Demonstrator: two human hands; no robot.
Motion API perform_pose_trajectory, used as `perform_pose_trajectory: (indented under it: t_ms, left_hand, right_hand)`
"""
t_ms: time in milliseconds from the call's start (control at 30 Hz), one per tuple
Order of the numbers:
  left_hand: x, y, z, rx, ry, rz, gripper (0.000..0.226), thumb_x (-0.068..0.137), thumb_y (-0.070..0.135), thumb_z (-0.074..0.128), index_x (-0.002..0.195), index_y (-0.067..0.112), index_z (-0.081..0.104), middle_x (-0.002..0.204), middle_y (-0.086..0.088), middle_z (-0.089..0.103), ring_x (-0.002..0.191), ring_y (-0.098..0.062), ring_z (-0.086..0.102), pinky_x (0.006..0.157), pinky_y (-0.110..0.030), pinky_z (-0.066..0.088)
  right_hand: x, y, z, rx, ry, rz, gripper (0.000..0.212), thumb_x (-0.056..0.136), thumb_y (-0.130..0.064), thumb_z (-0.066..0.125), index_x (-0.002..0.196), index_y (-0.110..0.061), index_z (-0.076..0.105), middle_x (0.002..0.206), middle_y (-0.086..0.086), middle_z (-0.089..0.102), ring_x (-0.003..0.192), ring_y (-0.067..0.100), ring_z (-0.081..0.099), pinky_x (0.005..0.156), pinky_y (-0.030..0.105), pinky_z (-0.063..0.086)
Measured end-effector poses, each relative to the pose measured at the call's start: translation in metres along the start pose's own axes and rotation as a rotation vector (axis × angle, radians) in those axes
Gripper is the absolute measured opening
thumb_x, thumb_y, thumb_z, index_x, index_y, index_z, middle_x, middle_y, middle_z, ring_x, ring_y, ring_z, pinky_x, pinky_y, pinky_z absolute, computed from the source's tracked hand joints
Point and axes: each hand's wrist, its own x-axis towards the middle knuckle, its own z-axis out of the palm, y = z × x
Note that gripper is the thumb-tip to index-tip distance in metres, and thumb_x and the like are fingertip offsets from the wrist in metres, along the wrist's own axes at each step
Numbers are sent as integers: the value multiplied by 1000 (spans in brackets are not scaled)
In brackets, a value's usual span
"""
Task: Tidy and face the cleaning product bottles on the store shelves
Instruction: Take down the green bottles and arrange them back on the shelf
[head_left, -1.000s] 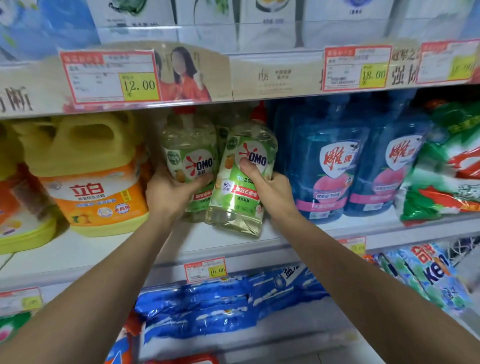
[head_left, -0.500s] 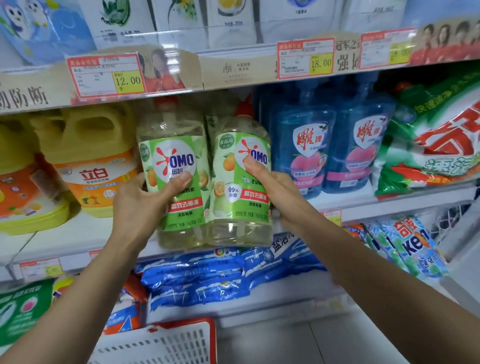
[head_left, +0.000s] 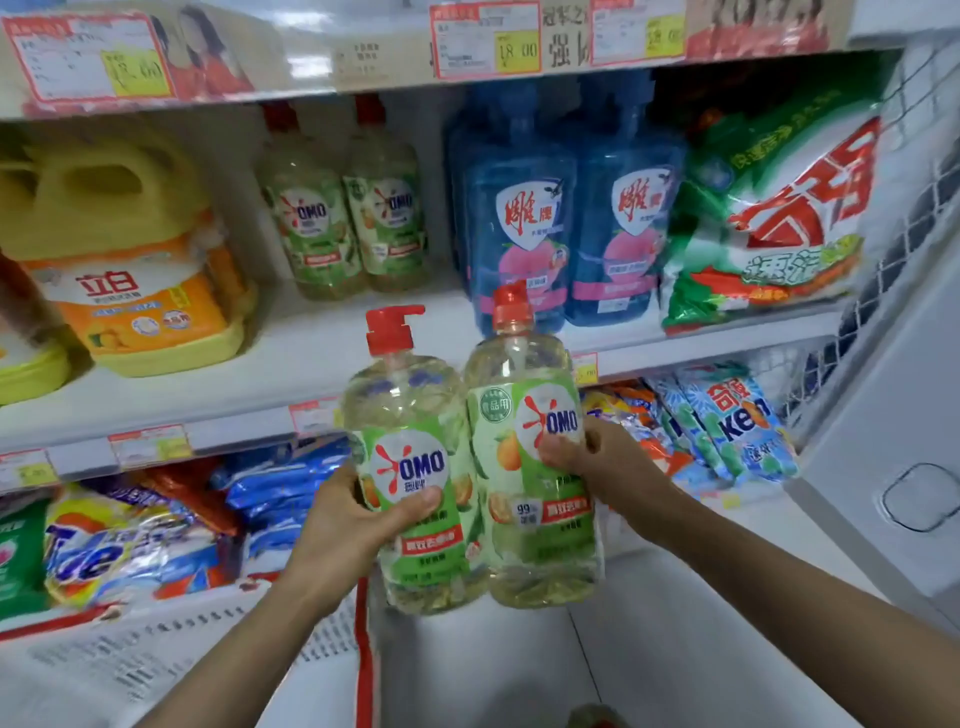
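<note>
Left hand (head_left: 353, 525) is curled round the lower half of a clear plastic pump bottle of yellowish liquid with a green OMO label (head_left: 410, 410), thumb lying across the front of the label. Right hand (head_left: 597, 462) grips a second clear OMO bottle with a red top (head_left: 524, 545) the same way, thumb pressed on the logo. The two held bottles are upright and touching side by side, labels facing the person, out in front of the white metal shelf (head_left: 208, 384) rather than on it. The left one's red pump spout points right.

Behind them, towards the back of that shelf, two more OMO bottles (head_left: 311, 223) stand close together, labels forward. To their left sits a big yellow plastic jug with an orange label (head_left: 119, 249); to their right are two blue translucent bottles with pink labels (head_left: 519, 208), then a green and red detergent bag (head_left: 779, 208) leaning at the shelf end. Red-bordered price tags (head_left: 485, 39) hang on the shelf edge above. Below lie soft packs, among them a Tide bag (head_left: 104, 556) and a blue Keon bag (head_left: 727, 421). A white basket with a red rim (head_left: 156, 660) is down at the left.
</note>
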Motion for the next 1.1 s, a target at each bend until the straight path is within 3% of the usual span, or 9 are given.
perform_pose_trajectory:
  t_ms: [200, 333, 433, 667, 733, 800, 867, 1000, 1100]
  left_hand:
    - [4, -89, 45, 136, -33, -118, 67, 55, 19, 93, 109, 22, 52, 95, 3, 72, 80, -6, 71, 67, -21, 57]
    - [5, -148, 66, 210, -22, -175, 81, 38, 49, 93, 105, 33, 49, 94, 7, 72, 81, -1, 70, 73, -29, 58]
    - [9, -184, 76, 277, -7, -207, 78, 42, 46, 95, 104, 32, 50, 93, 11, 71, 83, -1, 68, 76, -33, 56]
    - [18, -251, 88, 429, 39, -192, 83, 38, 78, 81, 107, 50, 44, 100, 13, 69, 92, -8, 68, 78, -42, 58]
    - [13, -237, 96, 444, 54, -195, 87, 41, 65, 89, 113, 41, 45, 101, 10, 68, 88, 0, 65, 75, -28, 56]
    - [11, -235, 104, 381, 57, -216, 88, 50, 22, 97, 123, 12, 49, 101, 1, 67, 81, 10, 61, 66, -7, 47]
    - [8, -235, 108, 373, 0, -239, 77, 50, -5, 92, 116, -8, 51, 98, -4, 64, 75, 12, 61, 61, -1, 43]
    - [3, -250, 103, 315, -79, -250, 72, 46, -2, 95, 105, -16, 55, 97, -19, 68, 79, 8, 65, 59, -4, 45]
    - [2, -260, 94, 317, -96, -242, 92, 44, 24, 98, 121, -1, 53, 108, -11, 68, 94, 3, 64, 70, -7, 48]
  right_hand:
    - [-11, 75, -19, -183, 124, 94, 48, 60, -46, 82, 99, -21, 70, 94, -3, 78, 85, 13, 75, 80, 41, 62]
    - [-13, 131, -25, -280, 135, 190, 75, 46, -70, 85, 105, -28, 67, 97, -8, 77, 88, 10, 74, 82, 45, 61]
    - [-15, 168, -26, -345, 152, 228, 71, 43, -69, 81, 102, -35, 65, 96, -13, 76, 87, 5, 72, 81, 43, 60]
    - [-13, 224, -22, -380, 146, 287, 79, 39, -64, 82, 107, -29, 62, 99, -12, 73, 91, 6, 68, 79, 35, 58]
    - [-11, 235, -22, -381, 149, 302, 71, 44, -52, 90, 105, -32, 60, 97, -15, 70, 91, 3, 67, 78, 30, 56]
    - [-11, 247, -23, -376, 144, 311, 65, 51, -36, 95, 105, -33, 59, 98, -15, 70, 92, 2, 66, 79, 27, 55]
    - [-13, 255, -24, -382, 137, 309, 65, 53, -33, 96, 107, -33, 60, 100, -16, 70, 92, -3, 65, 76, 19, 52]
    - [-20, 266, -24, -384, 122, 324, 75, 51, -40, 94, 116, -24, 61, 106, -12, 71, 96, 1, 65, 79, 22, 54]
    - [-23, 269, -23, -386, 107, 323, 91, 44, -57, 87, 122, -20, 59, 109, -9, 70, 99, 9, 65, 86, 37, 57]
